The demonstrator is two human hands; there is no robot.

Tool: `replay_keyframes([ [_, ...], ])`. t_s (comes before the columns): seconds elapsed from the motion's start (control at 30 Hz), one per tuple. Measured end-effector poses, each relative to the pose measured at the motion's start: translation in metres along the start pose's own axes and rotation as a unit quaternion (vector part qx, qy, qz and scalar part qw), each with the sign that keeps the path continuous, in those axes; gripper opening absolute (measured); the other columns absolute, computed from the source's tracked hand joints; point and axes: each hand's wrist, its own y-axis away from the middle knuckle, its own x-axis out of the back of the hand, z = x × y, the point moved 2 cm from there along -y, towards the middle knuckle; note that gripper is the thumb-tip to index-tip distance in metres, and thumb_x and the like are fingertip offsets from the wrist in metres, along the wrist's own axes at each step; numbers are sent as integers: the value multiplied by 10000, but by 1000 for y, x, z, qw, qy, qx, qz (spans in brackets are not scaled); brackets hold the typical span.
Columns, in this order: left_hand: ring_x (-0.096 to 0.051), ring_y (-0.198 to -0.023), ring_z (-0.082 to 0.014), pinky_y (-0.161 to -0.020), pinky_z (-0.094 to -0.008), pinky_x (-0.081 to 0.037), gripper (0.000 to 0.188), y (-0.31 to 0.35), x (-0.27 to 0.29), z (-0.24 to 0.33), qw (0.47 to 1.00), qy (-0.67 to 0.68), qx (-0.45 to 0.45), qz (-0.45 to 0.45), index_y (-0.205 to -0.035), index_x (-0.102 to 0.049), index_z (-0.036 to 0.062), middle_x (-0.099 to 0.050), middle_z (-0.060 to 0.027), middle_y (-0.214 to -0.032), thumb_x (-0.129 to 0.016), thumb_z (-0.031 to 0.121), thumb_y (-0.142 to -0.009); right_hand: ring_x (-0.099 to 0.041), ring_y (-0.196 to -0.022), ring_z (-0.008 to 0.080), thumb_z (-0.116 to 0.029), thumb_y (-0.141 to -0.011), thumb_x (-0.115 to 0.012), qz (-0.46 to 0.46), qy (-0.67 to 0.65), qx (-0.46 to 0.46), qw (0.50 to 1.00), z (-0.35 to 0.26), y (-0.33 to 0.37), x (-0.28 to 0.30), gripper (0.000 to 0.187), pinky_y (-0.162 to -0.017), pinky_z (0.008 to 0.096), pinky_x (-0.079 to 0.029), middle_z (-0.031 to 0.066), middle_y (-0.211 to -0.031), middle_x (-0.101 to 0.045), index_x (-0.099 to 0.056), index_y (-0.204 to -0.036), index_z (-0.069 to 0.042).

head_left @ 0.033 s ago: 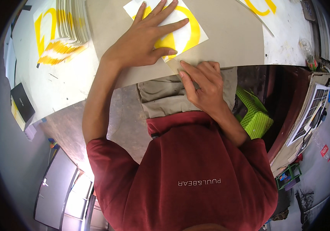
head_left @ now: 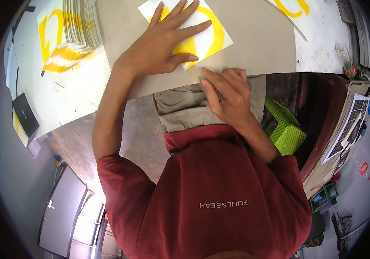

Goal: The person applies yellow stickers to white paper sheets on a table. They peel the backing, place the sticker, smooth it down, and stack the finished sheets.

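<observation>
My left hand (head_left: 163, 43) lies flat with fingers spread on a white sheet with yellow print (head_left: 217, 36), pressing it to the grey-brown board (head_left: 262, 39) on the table. A thin, see-through strip (head_left: 195, 74) runs from the sheet's near corner over the board's front edge. At its end, my right hand (head_left: 230, 93) has thumb and forefinger close together in a pinch on the strip, the other fingers curled. Whether the strip is tape or film I cannot tell.
A tall stack of yellow-and-white printed sheets (head_left: 79, 26) stands at the left. Another printed sheet (head_left: 295, 13) lies at the far right, near a clear plastic bottle (head_left: 343, 56). A black box (head_left: 25, 114) sits at the table's left edge. A green textured seat (head_left: 286, 134) is below right.
</observation>
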Motion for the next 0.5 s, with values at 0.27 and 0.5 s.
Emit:
replay_keyframes([
  [0.27, -137, -1591, -401, -1240, -682, -80, 800, 2, 0, -1, 1000, -5, -3, 2, -1578, -458, 278, -154, -107, -1740, -793, 310, -851, -603, -704, 213, -71, -837, -770, 94, 101, -115, 984, 41, -10, 48, 213, -720, 372, -422, 39, -742, -627, -778, -1048, -43],
  [0.5, -136, -1597, -376, -1245, -673, -82, 800, 0, 0, 1, 1000, -2, 2, 1, -1568, -474, 277, -162, -99, -1739, -802, 302, -838, -600, -656, 233, -65, -852, -783, 104, 160, -99, 977, 47, -11, 46, 240, -670, 363, -453, 57, -721, -629, -771, -1089, -29],
])
